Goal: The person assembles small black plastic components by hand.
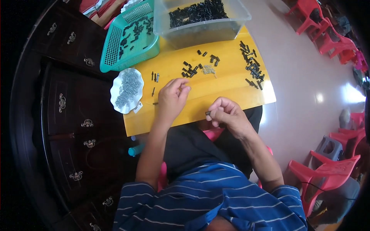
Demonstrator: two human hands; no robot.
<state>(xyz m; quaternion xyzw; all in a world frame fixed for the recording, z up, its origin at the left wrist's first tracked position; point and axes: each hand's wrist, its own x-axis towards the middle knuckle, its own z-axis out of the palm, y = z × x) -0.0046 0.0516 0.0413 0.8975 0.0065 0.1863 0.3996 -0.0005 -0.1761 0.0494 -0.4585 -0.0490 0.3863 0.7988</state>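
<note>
My right hand is closed over the table's near edge, pinching a small black cylindrical part between thumb and fingertips. To its left, my left hand hovers above the yellow tabletop, its fingers bent, with a gap between thumb and forefinger and nothing seen in it. Just beyond its fingertips lies a loose group of short black parts. Beside that group sits a little heap of small metal pins or screws. A few thin black parts lie left of my left hand.
A scalloped white dish of small silvery screws stands at the left edge. Behind are a green basket and a clear plastic bin, both with black parts. More black pieces are piled at right. Dark drawers flank the table.
</note>
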